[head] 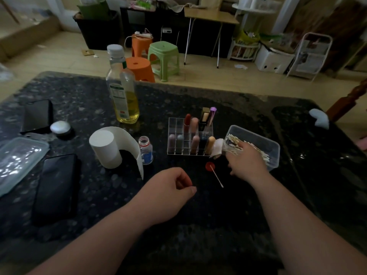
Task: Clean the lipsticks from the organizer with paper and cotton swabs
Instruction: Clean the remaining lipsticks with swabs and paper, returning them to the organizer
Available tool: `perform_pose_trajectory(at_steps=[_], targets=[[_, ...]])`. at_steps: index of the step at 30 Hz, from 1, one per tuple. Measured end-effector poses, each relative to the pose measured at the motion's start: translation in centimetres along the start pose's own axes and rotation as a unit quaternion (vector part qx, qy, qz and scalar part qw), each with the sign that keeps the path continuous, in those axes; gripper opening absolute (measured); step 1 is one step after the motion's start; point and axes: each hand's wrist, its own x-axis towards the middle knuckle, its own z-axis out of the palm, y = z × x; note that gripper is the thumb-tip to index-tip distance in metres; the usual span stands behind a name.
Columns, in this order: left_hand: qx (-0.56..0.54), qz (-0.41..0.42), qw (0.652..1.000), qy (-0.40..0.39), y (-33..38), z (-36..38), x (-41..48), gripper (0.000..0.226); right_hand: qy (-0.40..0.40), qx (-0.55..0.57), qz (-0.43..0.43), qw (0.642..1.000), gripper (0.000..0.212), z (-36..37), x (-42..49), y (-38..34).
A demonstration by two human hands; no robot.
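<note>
R hand (246,163) was in swab box (276,153), prob. fetching one, grip unclear; L hand (168,193) hovered loosely curled, empty, near organizer (176,124).

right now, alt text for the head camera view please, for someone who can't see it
A person's right hand reaches into a clear box of cotton swabs beside a clear organizer of lipsticks on a dark table. The left hand is loosely curled near a loose swab; a paper roll stands left of the organizer.
</note>
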Motion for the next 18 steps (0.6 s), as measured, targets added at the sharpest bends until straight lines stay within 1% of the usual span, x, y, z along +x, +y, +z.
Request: perform_pose_trajectory(at_steps=[4, 8, 10, 13, 14, 15, 16, 17, 18], targets=[[0.023, 0.000, 1.000, -0.018, 0.0, 0.4, -0.1, 0.008, 0.012, -0.032, 0.025, 0.999, 0.025, 0.0, 0.6, 1.2], [0.035, 0.002, 0.999, -0.012, 0.4, 0.3, -0.1, 0.007, -0.008, -0.039, 0.041, 0.998, 0.028, -0.3, 0.7, 1.5], [0.034, 0.004, 0.999, -0.002, 0.6, 0.1, -0.2, 0.007, -0.019, -0.041, 0.037, 0.998, 0.026, -0.4, 0.7, 1.6], [0.027, -0.002, 0.999, 0.016, 0.7, -0.8, -0.4, 0.006, -0.016, -0.046, 0.046, 0.998, 0.014, -0.9, 0.3, 1.4], [0.026, -0.003, 0.999, 0.029, 0.5, -1.2, -0.5, 0.006, 0.005, -0.051, 0.035, 0.998, 0.012, -1.0, 0.1, 1.2], [0.024, -0.005, 0.999, 0.047, 0.2, -1.8, -0.7, 0.006, 0.032, -0.058, 0.017, 0.998, 0.021, -1.2, -0.5, 0.4], [0.018, -0.008, 0.997, 0.070, -0.1, -2.5, -1.0, 0.007, 0.054, -0.059, -0.013, 0.997, 0.023, -1.4, -1.3, -0.7], [0.011, -0.011, 0.995, 0.096, -0.5, -3.3, -1.3, 0.008, 0.068, -0.048, -0.052, 0.995, 0.016, -1.4, -2.4, -2.0], [0.002, -0.015, 0.992, 0.127, -0.9, -4.1, -1.6, 0.009, 0.055, -0.034, -0.097, 0.993, 0.006, -1.1, -3.7, -3.3]])
